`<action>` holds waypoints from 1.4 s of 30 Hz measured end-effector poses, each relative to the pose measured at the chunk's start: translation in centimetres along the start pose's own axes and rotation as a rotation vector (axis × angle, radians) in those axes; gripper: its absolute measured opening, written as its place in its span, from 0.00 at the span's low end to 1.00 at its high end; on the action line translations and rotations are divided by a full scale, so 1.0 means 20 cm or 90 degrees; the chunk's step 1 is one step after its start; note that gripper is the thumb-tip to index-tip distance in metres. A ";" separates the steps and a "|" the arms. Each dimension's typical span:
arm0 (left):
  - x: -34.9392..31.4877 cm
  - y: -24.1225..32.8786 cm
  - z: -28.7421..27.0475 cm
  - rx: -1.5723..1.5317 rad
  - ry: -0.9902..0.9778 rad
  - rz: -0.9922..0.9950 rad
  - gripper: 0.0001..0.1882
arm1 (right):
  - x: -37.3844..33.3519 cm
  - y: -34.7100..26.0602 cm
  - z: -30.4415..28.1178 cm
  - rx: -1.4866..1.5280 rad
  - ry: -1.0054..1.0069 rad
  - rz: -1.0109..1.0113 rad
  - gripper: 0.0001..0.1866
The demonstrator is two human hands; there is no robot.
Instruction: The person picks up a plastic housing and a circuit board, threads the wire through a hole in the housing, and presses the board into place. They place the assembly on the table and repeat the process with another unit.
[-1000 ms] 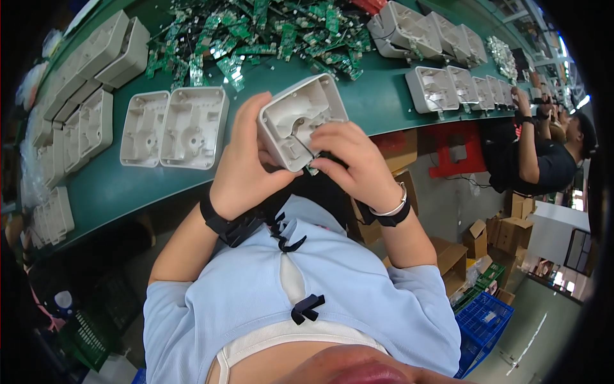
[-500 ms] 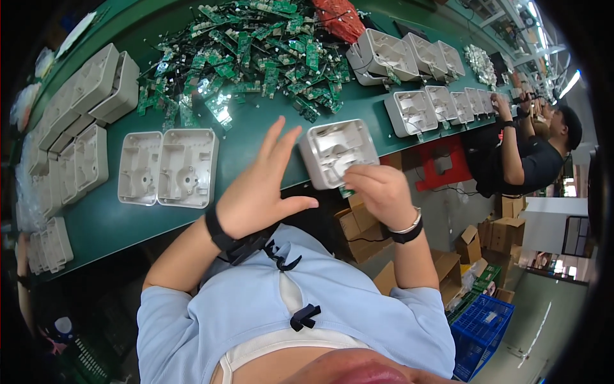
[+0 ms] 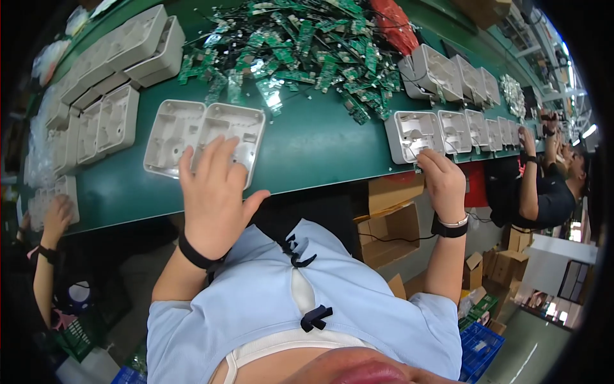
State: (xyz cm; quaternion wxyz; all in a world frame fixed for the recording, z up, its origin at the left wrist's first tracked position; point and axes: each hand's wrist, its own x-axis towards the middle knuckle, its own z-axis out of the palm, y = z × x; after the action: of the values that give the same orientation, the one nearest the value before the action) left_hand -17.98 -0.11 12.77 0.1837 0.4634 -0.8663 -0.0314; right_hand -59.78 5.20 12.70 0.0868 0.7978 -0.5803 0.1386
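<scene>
Two off-white plastic housings stand side by side in front of me, the left housing (image 3: 164, 137) and the right housing (image 3: 251, 131). Over the right one's near part is my left hand (image 3: 217, 198), open, fingers spread and fingertips inside its outline; whether they press on it I cannot tell. At the near end of the row on the right stands another off-white housing (image 3: 401, 137) with a dark wire inside. My right hand (image 3: 446, 192) is closed in a pinch at its near right corner. A bit of green circuit board (image 3: 417, 169) shows below those fingertips.
A large heap of green circuit boards (image 3: 307, 45) lies at the back, beside a red bag (image 3: 394, 25). Stacked housings (image 3: 118, 121) stand left, more housings (image 3: 455, 131) right. Cardboard boxes (image 3: 390, 233) are below the bench edge. Other people work at both sides.
My right hand and the housing at it have moved right, to the near end of the row. My left hand has moved left over the paired housings. The view has shifted.
</scene>
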 end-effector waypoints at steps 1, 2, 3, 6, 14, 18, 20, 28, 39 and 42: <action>-0.01 -0.01 0.02 0.004 0.002 -0.006 0.20 | 0.00 -0.01 0.01 -0.019 -0.002 0.011 0.13; -0.03 -0.02 0.04 0.013 0.018 0.001 0.18 | 0.00 -0.03 0.01 -0.038 -0.004 0.022 0.14; -0.04 -0.03 0.06 0.022 0.034 0.008 0.17 | 0.01 -0.05 0.02 -0.035 -0.003 0.016 0.14; -0.09 -0.05 0.09 0.027 0.057 0.010 0.14 | 0.05 -0.20 0.05 0.052 0.164 0.055 0.16; -0.23 -0.07 0.08 0.011 0.100 0.011 0.12 | 0.68 -0.69 0.34 0.704 -0.134 0.181 0.21; -0.29 -0.10 0.06 -0.023 0.116 0.008 0.19 | 0.82 -0.69 0.43 0.554 -0.128 0.140 0.20; -0.29 -0.13 0.05 -0.066 0.130 -0.024 0.28 | 0.85 -0.65 0.42 0.489 -0.106 0.180 0.18; -0.19 -0.20 0.04 0.006 0.046 -0.082 0.57 | 0.44 -0.63 0.39 1.261 -0.017 0.503 0.10; -0.15 -0.18 0.08 -0.059 0.044 -0.070 0.61 | 0.42 -0.67 0.40 1.481 -0.044 0.447 0.09; -0.15 -0.14 0.09 -0.078 0.037 -0.062 0.60 | 0.41 -0.77 0.39 1.292 0.024 0.382 0.08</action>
State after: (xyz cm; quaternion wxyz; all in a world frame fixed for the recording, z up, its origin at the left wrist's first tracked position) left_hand -14.95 0.52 9.60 0.2352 0.4937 -0.8334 -0.0794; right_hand -41.85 0.29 8.19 -0.6492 0.3182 -0.3645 0.5869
